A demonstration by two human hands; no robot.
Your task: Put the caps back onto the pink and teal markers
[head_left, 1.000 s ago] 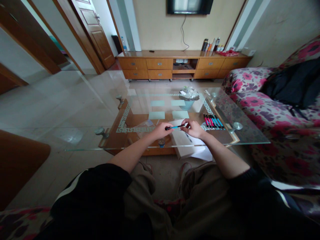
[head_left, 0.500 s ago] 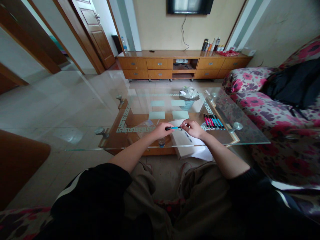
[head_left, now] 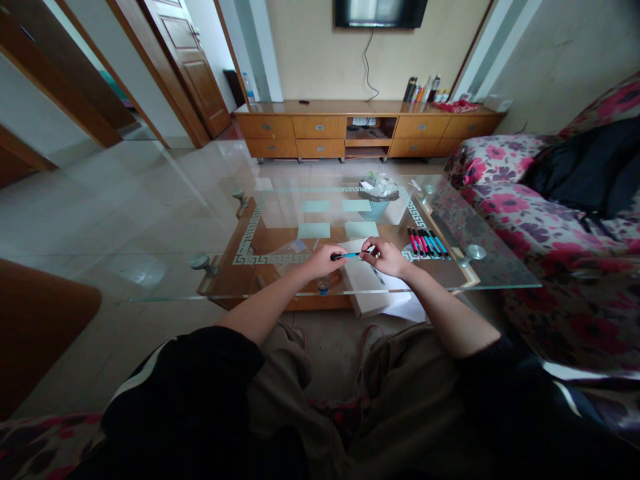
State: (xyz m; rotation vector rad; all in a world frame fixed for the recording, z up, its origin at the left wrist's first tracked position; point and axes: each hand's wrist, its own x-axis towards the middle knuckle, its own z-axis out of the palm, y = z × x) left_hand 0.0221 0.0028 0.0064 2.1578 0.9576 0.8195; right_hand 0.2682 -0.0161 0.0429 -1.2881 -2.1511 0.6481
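Note:
A blue marker pen with black ends [head_left: 351, 255] is held level above the glass table. My left hand [head_left: 324, 261] is closed around its left, black end. At the right end of the pen, my right hand [head_left: 386, 258] is closed in a pinch, with thumb and forefinger on the dark tip. Whether that tip is a cap or part of the barrel is too small to tell. To the right of my right hand, several pink and blue markers with black ends [head_left: 427, 243] lie side by side in a row on the glass.
The glass coffee table [head_left: 280, 291] spans the space before my knees. Under the glass are a white box [head_left: 367, 303], a small round blue-rimmed object [head_left: 323, 287] and a pen. A filled waste basket [head_left: 376, 208] shows beyond. A floral sofa [head_left: 525, 227] stands right.
My right fingers have shifted slightly at the pen's right end, and more of its dark tip shows. My left hand and the row of markers have stayed in place.

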